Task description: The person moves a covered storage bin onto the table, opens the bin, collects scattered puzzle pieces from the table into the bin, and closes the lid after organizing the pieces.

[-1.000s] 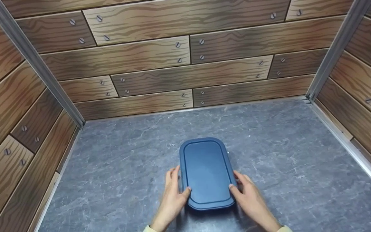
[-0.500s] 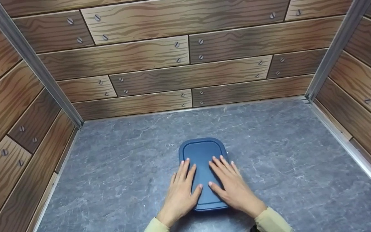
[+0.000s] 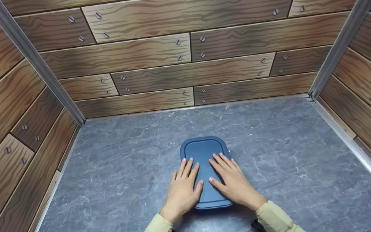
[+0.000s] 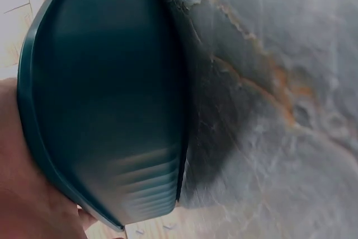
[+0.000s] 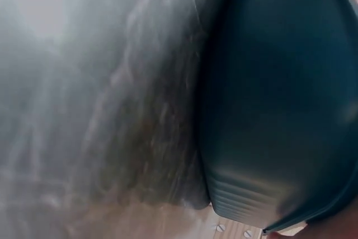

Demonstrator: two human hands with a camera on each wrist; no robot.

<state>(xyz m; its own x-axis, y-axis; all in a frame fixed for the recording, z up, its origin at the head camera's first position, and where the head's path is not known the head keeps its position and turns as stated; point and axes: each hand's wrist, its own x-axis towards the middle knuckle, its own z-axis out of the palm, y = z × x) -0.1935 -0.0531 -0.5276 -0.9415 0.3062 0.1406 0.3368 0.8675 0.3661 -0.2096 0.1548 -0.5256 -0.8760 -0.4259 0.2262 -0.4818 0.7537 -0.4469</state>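
A blue rectangular lidded box with rounded corners stands on the grey tabletop, its lid on. My left hand lies over the left side of the lid with its fingers straight and pointing away from me. Over the right side rests my right hand, fingers also straight and slightly spread. A strip of the lid shows between the two thumbs. The left wrist view shows the box's side, ribbed toward one end, under the edge of the left hand. The opposite view, from the right wrist, shows a similar dark side.
The marbled grey tabletop surrounds the box. A wood-patterned back wall stands behind it, with side walls at left and right. Metal strips run along the corners and the tabletop edges.
Both hands have moved from gripping the box's near sides to lying flat on top of its lid. The box stays in about the same place.
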